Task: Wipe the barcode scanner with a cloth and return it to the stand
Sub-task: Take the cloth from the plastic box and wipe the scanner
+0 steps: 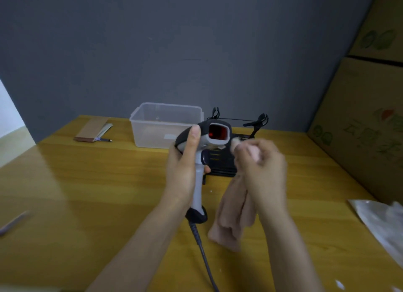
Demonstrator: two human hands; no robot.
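A grey and black barcode scanner (199, 178) with a red glowing window is held upright above the wooden table (87, 193). My left hand (184, 163) grips its head and handle, thumb along the top. My right hand (260, 163) holds a pale pink cloth (233, 217), bunched at the fingers and pressed close to the right side of the scanner's head; the rest hangs down. A dark cable (205, 257) trails from the handle base toward me. The black stand (222, 163) sits on the table just behind the scanner, partly hidden by both hands.
A clear plastic tub (152, 128) stands behind the scanner at left. A brown notebook (91, 130) with a pen lies at far left. Cardboard boxes (366, 117) rise along the right side. A crinkled plastic bag (381, 224) lies at the right edge.
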